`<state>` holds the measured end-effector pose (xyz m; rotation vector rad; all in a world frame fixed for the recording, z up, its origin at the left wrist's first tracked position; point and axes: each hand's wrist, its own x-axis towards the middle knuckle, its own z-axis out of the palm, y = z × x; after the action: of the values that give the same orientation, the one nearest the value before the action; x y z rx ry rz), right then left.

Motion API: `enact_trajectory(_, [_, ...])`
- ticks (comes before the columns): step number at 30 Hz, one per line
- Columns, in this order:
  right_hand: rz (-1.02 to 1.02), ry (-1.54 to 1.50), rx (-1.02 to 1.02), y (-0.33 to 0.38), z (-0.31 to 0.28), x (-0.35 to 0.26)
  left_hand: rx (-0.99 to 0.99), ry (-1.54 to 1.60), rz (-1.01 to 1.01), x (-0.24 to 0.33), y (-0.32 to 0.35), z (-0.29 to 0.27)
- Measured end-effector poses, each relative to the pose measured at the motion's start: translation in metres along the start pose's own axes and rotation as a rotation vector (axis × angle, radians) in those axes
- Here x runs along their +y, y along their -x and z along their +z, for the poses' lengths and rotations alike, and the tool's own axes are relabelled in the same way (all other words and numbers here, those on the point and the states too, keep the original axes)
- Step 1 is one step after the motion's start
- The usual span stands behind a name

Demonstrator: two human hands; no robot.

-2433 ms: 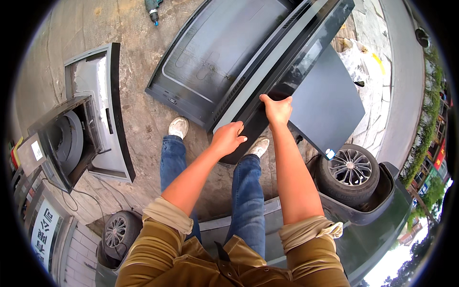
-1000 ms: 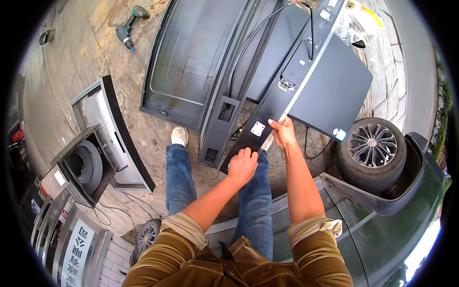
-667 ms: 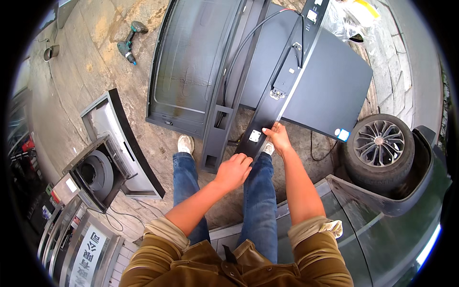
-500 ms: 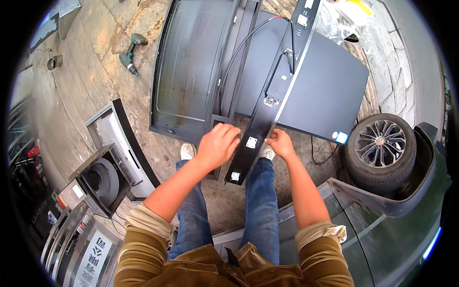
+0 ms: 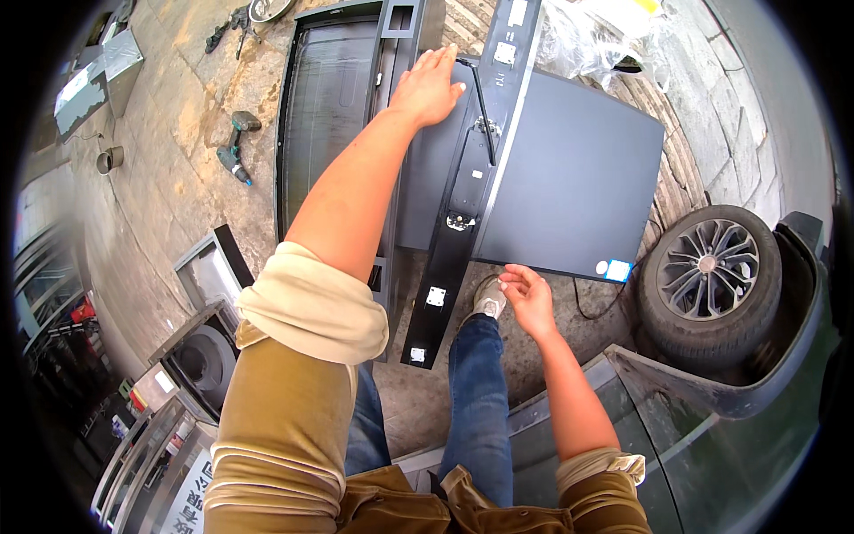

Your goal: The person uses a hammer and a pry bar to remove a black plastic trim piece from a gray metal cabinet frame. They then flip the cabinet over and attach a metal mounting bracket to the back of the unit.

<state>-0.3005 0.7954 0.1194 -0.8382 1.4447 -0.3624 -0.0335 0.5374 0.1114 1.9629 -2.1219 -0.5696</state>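
My left hand is stretched far forward, fingers extended and thumb apart, over the gap between a long black metal bar and a black frame with a ribbed, glassy-looking inset. A black cable on the bar runs close to the fingertips; I cannot tell whether they touch it. White square brackets sit along the bar. My right hand is nearer me, fingers loosely bent and apart, with nothing visible in them. It is just below the near edge of a flat dark grey panel, right of the bar.
A wheel with a tyre stands at the right beside a dark vehicle part. On the concrete floor at the left lies a cordless drill. An opened unit with a round fan housing stands at lower left. Clear plastic wrap lies at the far right.
My left hand has moved from the bar's near part far forward to the cable's end. The bar appears shifted left and nearer. My right hand has come away from the bar's edge.
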Motion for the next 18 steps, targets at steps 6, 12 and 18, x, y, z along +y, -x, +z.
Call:
enact_trajectory(6, [-0.177, 0.012, 0.077, -0.024, -0.029, -0.072, -0.199, 0.412, 0.064, 0.023, 0.023, -0.041])
enact_trajectory(12, [-0.913, 0.426, 0.163, -0.051, 0.003, -0.163, -0.282, 0.415, 0.406, 0.058, 0.096, -0.085])
enact_trajectory(18, [-0.759, 0.485, -0.267, -0.055, 0.015, -0.17, -0.447, 0.314, 0.344, 0.051, 0.113, -0.106])
